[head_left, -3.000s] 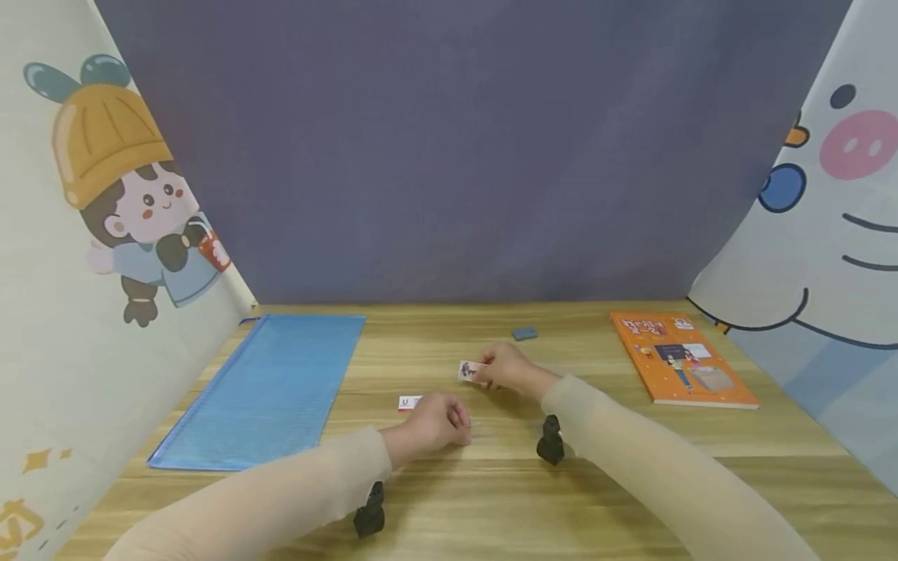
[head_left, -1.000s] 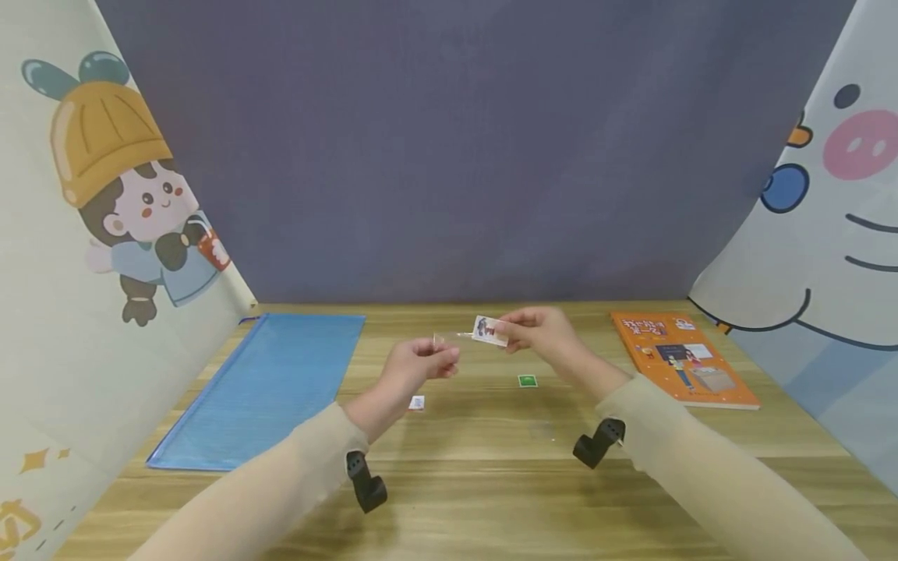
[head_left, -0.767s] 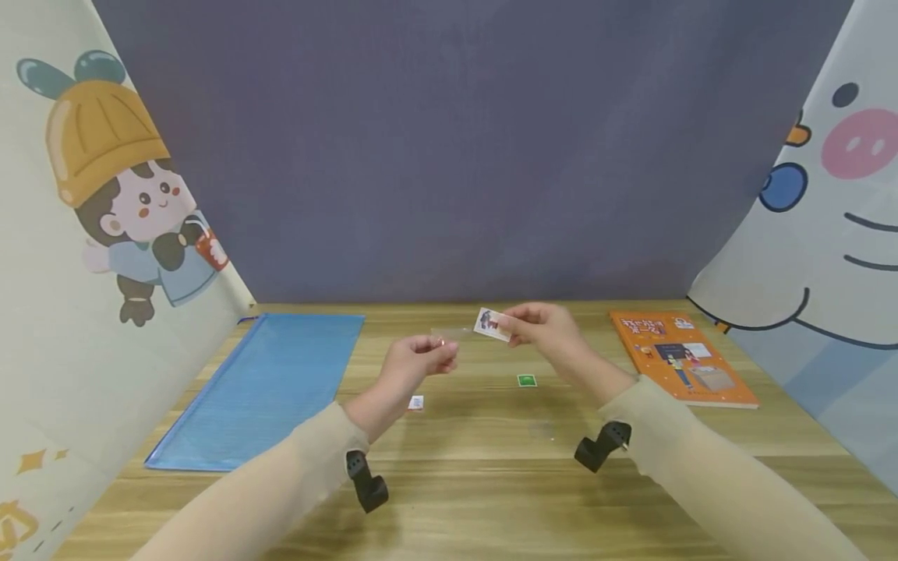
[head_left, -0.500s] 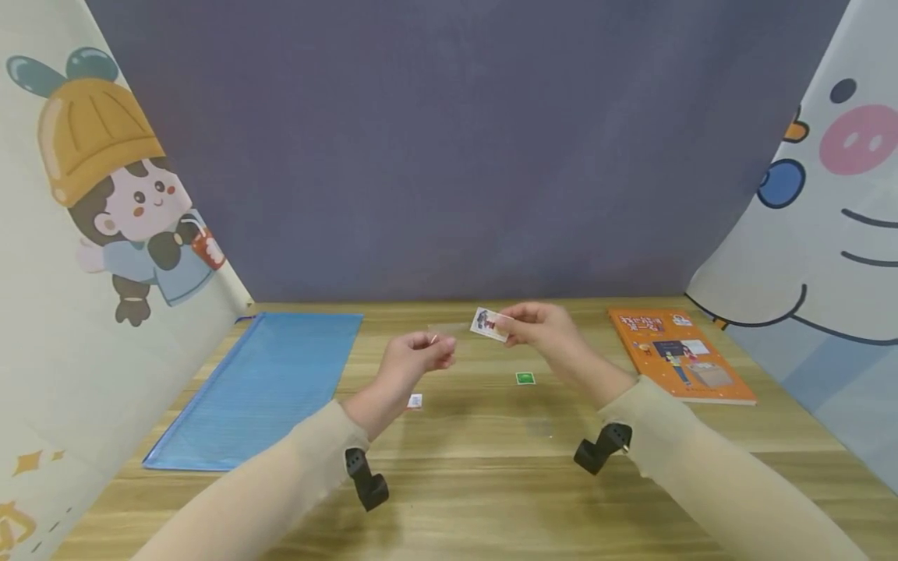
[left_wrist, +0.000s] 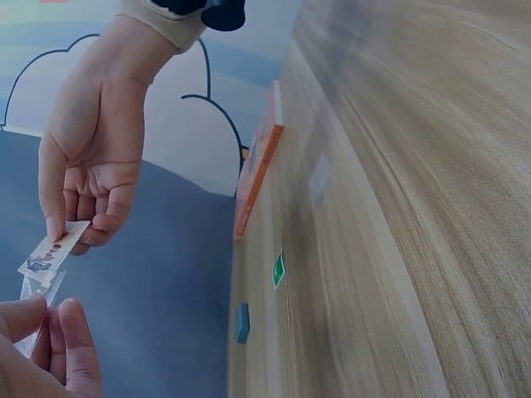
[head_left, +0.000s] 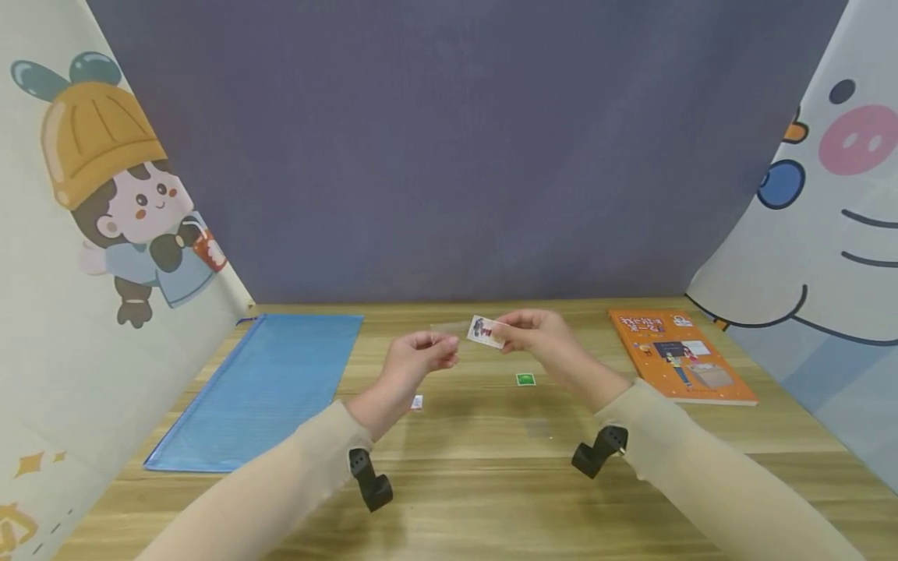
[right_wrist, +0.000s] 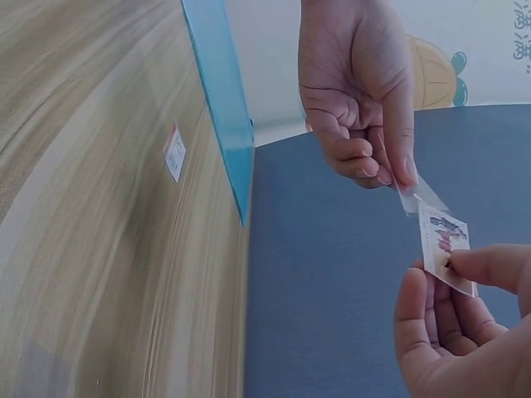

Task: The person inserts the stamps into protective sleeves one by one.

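My right hand (head_left: 543,339) pinches a small white-edged postage stamp (right_wrist: 444,240) with a dark and red picture. Held between the thumb and fingers of my left hand (head_left: 417,358) is a small clear plastic sleeve (right_wrist: 421,197). Both hands are raised above the table, facing each other. The stamp's edge meets or overlaps the sleeve's near end; whether it is inside I cannot tell. On the table below lie a green stamp (head_left: 525,379) and a white label-like piece with a red edge (right_wrist: 174,153), partly hidden behind the left wrist in the head view.
A blue mesh zip pouch (head_left: 266,389) lies at the left of the wooden table (head_left: 477,506). An orange book (head_left: 680,354) is at the right. A faint clear piece (head_left: 539,428) lies near the right wrist. The left wrist view shows a small blue-grey block (left_wrist: 242,323).
Since three seconds ago both hands have risen from the tabletop, the right with the stamp. Over the last half second the stamp has shifted slightly left and down, closer to the sleeve.
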Demonstrator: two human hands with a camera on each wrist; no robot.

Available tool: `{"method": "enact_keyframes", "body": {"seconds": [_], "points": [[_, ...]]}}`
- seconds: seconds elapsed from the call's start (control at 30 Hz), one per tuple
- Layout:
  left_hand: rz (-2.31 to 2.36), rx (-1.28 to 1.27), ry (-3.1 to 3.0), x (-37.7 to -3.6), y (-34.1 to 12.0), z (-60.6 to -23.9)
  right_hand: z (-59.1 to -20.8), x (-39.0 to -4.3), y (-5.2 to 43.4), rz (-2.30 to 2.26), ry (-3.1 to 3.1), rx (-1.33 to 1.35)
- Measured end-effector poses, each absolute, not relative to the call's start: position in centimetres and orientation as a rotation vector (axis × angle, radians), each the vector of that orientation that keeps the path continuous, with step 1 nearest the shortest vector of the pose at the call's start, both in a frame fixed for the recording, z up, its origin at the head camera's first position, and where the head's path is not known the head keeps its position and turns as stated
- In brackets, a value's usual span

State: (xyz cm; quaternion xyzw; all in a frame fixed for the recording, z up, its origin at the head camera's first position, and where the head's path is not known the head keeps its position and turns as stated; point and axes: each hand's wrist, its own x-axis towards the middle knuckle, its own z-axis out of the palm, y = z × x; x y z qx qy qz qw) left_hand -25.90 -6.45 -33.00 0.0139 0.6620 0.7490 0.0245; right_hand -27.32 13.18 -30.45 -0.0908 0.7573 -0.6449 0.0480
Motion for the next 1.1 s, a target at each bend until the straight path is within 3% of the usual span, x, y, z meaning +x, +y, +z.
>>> {"method": "enact_keyframes", "body": {"seconds": [1.1], "points": [[2.287,0.096,2.079,-25.43,-6.20,-32.49,-29.67,-26.85,12.47,-1.806,2.354,-0.345]]}}
